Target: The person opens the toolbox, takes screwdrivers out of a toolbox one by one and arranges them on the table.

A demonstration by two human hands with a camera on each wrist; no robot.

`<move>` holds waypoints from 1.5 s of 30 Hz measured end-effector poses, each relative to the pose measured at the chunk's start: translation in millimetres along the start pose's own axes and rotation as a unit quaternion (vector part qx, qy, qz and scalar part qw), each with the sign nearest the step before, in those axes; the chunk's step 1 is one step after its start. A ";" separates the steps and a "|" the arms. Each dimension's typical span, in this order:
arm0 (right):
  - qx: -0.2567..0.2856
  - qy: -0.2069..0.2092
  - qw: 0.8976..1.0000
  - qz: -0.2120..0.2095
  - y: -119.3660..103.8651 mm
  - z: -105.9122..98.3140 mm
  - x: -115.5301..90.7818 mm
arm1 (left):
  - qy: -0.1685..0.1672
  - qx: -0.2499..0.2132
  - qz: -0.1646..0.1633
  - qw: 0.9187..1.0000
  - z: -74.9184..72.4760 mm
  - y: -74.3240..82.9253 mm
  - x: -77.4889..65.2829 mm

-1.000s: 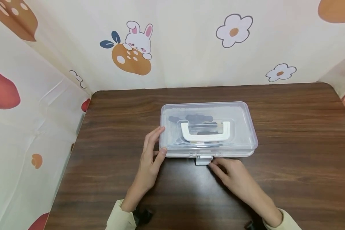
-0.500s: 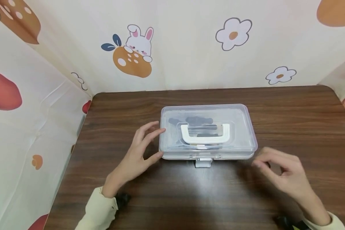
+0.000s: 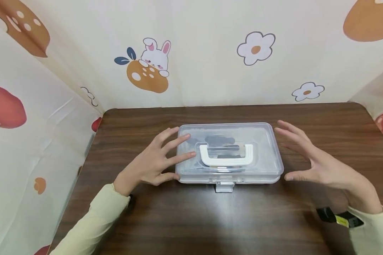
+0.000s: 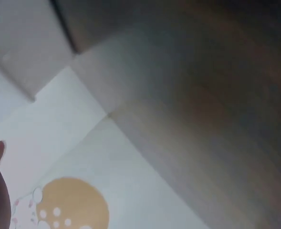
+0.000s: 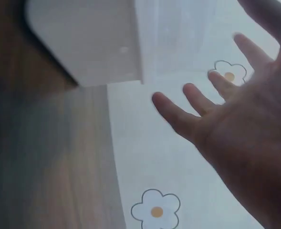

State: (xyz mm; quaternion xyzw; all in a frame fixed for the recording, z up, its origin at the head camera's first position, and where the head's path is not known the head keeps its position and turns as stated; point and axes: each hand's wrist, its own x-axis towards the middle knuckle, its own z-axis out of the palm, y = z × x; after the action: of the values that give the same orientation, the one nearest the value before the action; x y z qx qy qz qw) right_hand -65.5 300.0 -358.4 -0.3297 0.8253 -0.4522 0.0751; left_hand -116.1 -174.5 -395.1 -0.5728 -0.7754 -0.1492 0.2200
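Observation:
A clear plastic storage box (image 3: 266, 141) with a lid sits on the table, dark shapes showing dimly inside. Its white carry handle (image 3: 226, 162) lies folded toward the front, and a clear latch (image 3: 224, 187) sticks out from the front side. My left hand (image 3: 156, 161) has its fingers spread at the box's left end, two fingertips overlapping the lid. Off the right end, my right hand (image 3: 319, 163) is held with fingers spread and thumb apart. In the right wrist view a gap shows between the fingers and the box wall (image 5: 88, 43).
The dark wood-grain table (image 3: 191, 219) runs back to a pale wall covering (image 3: 204, 71) printed with a rabbit, fruit and flowers. Another sheet of it (image 3: 35, 141) stands along the left side. A black strap (image 3: 338, 216) is on the right wrist.
My right hand has left the latch, moved right past the box's corner and spread its fingers beside the right end. The left hand's fingers have spread out and shifted onto the lid's left edge.

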 end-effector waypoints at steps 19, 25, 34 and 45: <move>0.103 -0.023 0.994 0.017 26.7 2.3 21.1 | 0.048 -0.112 0.072 0.990 16.9 -17.1 9.5; 0.086 -0.031 0.995 0.024 20.2 2.2 21.7 | 0.066 -0.117 0.075 0.988 11.7 -13.2 10.7; 0.071 -0.025 0.997 -0.018 10.0 0.2 20.5 | 0.104 -0.144 0.042 0.983 -1.8 -1.8 17.0; 0.115 0.014 0.993 -0.037 11.9 -0.9 24.7 | 0.109 -0.260 -0.105 0.954 -16.3 4.0 31.5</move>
State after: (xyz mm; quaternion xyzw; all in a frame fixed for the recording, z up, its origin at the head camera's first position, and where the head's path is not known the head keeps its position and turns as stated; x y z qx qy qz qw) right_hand -90.7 289.9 -363.1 -0.3429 0.7560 -0.5512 0.0840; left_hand -117.3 -155.3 -365.0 -0.5056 -0.7367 -0.4299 0.1298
